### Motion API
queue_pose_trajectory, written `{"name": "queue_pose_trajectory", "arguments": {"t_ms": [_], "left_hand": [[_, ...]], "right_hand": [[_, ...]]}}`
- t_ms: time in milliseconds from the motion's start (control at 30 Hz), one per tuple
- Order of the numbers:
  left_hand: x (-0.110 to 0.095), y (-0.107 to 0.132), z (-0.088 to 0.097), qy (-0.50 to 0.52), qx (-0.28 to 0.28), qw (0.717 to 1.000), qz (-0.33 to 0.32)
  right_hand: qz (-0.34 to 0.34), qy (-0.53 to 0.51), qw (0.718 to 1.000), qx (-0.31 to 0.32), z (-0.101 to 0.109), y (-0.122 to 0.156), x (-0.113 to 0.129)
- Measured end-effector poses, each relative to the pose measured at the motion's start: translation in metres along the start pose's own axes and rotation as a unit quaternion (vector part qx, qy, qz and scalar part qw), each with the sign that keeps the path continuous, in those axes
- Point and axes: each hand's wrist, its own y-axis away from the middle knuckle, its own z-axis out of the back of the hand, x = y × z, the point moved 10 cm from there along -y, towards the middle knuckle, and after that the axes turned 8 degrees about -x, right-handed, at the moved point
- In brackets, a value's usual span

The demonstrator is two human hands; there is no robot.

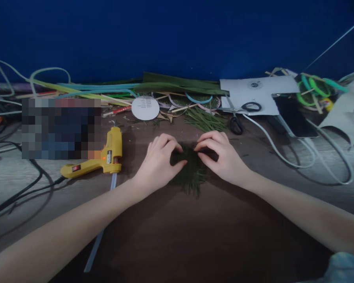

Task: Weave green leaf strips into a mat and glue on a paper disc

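A dark green bundle of thin leaf strips (pixel 191 173) lies on the brown table in front of me. My left hand (pixel 159 161) grips its left side, thumb underneath and fingers curled over the top. My right hand (pixel 221 155) pinches the bundle's upper right part with bent fingers. Both hands press the strips together, and the bundle's frayed ends stick out toward me below the hands.
A yellow glue gun (pixel 102 159) with a clear glue stick lies left of my left hand. Behind are loose green strips (pixel 205 120), a white disc (pixel 145 107), black-handled scissors (pixel 238 118), a phone (pixel 295 116), white cables (pixel 297 157) and coloured cords (pixel 85 92).
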Motion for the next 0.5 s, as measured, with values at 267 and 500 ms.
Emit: {"name": "queue_pose_trajectory", "arguments": {"t_ms": [267,500], "left_hand": [[0.0006,0.0001,-0.0037,-0.011,0.020,1.000,0.010],[0.0060,0.0015,-0.0033,-0.032,0.018,0.999,0.024]], "right_hand": [[0.002,0.020,0.999,0.030,-0.0068,0.0013,-0.0009],[-0.001,0.012,0.999,0.041,-0.0062,0.0006,-0.0004]]}}
